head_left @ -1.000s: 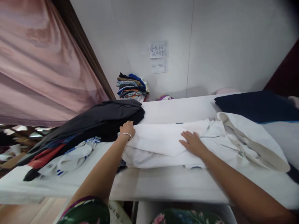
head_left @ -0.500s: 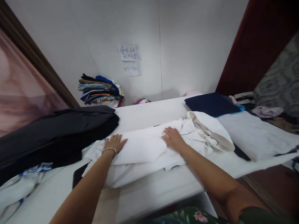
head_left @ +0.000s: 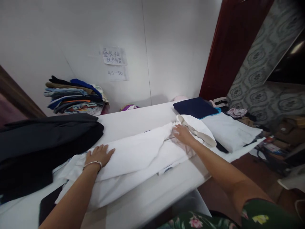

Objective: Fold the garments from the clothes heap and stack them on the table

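A white garment lies folded lengthwise across the white table. My left hand, with a thin bracelet on its wrist, rests flat on the garment's left end, fingers spread. My right hand lies flat on the garment's right part, by its cream-lined collar, fingers stretched out. Neither hand grips anything.
A heap of dark clothes fills the table's left side. A navy folded piece and a white folded piece lie at the right. A stack of folded clothes stands at the wall under two paper notes. Clutter covers the floor at right.
The view has swung to the right. My left hand went from the garment's left edge to lying flat on it; my right hand slid along the cloth toward the collar.
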### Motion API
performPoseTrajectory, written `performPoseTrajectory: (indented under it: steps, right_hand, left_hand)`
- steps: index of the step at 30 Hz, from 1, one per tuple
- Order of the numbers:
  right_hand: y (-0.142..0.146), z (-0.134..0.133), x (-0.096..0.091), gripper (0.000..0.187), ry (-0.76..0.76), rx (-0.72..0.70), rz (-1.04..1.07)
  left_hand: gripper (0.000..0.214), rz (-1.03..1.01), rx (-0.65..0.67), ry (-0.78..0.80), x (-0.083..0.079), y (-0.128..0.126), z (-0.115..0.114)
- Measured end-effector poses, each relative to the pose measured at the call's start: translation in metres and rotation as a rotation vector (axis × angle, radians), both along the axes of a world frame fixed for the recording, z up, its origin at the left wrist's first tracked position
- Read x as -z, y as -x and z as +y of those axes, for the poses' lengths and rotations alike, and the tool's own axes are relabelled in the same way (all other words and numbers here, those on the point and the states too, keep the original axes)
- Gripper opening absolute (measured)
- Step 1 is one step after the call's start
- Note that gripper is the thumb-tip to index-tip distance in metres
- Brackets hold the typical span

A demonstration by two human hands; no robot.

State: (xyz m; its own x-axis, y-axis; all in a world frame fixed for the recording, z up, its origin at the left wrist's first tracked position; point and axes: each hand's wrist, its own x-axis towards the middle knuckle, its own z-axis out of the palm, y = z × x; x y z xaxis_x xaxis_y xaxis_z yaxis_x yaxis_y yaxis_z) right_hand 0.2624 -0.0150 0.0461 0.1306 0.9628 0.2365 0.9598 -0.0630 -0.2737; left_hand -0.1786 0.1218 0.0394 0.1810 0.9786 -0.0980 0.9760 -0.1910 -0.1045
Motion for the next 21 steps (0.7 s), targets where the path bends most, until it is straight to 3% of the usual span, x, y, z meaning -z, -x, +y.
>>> performPoseTrajectory:
  steps: [4,11,15,18,21]
  right_hand:
    - [-0.042,-0.013,-0.005,0.043,-0.138,0.082,-0.074]
    - [-0.037,-0.025,0.033,0.038,0.051,0.023,-0.063]
    - [-0.041,-0.025,0.038,0.042,0.086,0.072,0.061]
    - [-0.051,-0.022,0.029,0.048,0.063,0.159,0.144]
    - [-0.058,-0.018,0.023,0.051,0.059,0.218,0.131]
  left_hand:
    - [0.07,-0.02,0.0,-0.014,0.005,0.001,0.003]
    - [0.071,-0.029,-0.04,-0.06,-0.014,-0.013,-0.001]
    - [0.067,-0.065,0.125,-0.084,-0.016,-0.048,-0.032]
    - [0.062,-0.095,0.291,-0.003,-0.003,-0.073,-0.062]
    - [0.058,-0.111,0.339,-0.007,0.009,-0.083,-0.079]
